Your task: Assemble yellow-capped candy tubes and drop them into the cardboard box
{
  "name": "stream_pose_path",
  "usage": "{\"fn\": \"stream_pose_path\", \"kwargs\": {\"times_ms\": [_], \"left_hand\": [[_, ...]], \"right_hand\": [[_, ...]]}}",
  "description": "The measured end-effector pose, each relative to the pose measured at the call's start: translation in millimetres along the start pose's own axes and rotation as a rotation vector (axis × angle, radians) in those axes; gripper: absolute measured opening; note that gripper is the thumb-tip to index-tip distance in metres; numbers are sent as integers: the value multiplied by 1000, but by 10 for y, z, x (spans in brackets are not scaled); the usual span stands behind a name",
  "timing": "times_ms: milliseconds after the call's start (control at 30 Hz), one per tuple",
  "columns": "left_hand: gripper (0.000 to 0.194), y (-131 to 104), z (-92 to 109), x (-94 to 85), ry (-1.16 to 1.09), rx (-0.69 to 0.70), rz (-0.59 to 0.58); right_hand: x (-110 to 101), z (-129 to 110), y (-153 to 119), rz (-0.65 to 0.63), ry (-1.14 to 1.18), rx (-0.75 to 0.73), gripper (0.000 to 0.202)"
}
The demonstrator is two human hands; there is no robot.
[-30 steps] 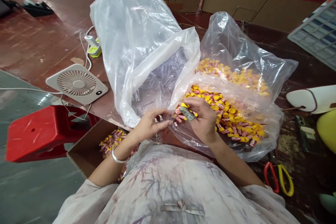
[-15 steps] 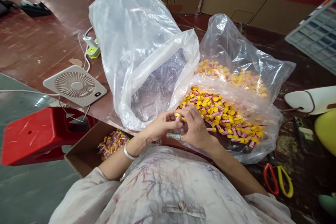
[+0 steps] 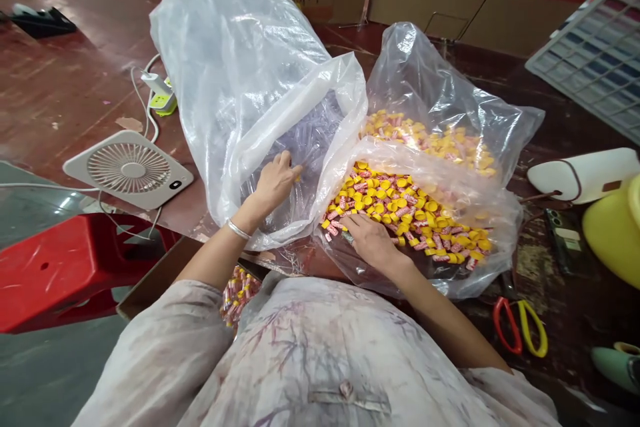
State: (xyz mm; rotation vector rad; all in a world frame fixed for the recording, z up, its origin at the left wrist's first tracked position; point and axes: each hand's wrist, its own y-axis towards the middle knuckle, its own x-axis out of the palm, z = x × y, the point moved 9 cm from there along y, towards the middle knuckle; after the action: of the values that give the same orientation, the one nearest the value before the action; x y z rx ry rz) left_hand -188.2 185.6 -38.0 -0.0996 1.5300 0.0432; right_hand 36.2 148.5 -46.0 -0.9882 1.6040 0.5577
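My left hand (image 3: pixel 277 181) is inside the mouth of a large translucent bag (image 3: pixel 235 33) that holds clear plastic tubes (image 3: pixel 313 137). Its fingers are curled, and a small yellow piece (image 3: pixel 298 178) shows at the fingertips; the rest of that piece is hidden. Over the near left edge of a pile of small pink-and-white patterned rolls with yellow caps (image 3: pixel 400 203), my right hand (image 3: pixel 371 240) lies palm down with its fingers stretched out. A grey-green patch shows by its thumb. The pile spills from a second clear bag (image 3: pixel 435 87).
An open cardboard box below the table edge holds yellow-capped filled tubes (image 3: pixel 240 297). A white fan (image 3: pixel 133 170) and a red stool (image 3: pixel 55 267) are at left. Scissors (image 3: pixel 520 330), a phone (image 3: pixel 567 240) and a yellow rounded object (image 3: pixel 613 233) are at right.
My hands were together over a yellow-capped piece at the table edge. They have parted: the left went into the tube bag, the right onto the pile. The view shifted slightly.
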Motion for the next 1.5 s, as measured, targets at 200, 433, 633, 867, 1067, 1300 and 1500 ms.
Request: {"fn": "stream_pose_path", "kwargs": {"times_ms": [200,433,633,867,1067,1300,1500], "left_hand": [[25,-387,-77,-144,-343,68,95],[25,-867,442,-551,-951,172,42],[32,-972,763,-469,-1388,81,-135],[40,-956,1073,-175,-1842,-78,-232],[33,-728,964,-184,-1619,-49,-319],[20,-86,-258,-357,-254,-344,87],[38,50,-234,-10,-152,-391,-44]], "right_hand": [[-558,148,-104,461,428,-34,33],[-1159,-155,-169,706,593,-177,26],[-1088,-549,-113,552,428,-399,42],[-913,-523,-124,685,341,-292,53],[-930,-338,-95,539,332,-287,69],[-500,304,-91,250,52,59,34],[-88,81,-29,47,-79,41,38]]}}
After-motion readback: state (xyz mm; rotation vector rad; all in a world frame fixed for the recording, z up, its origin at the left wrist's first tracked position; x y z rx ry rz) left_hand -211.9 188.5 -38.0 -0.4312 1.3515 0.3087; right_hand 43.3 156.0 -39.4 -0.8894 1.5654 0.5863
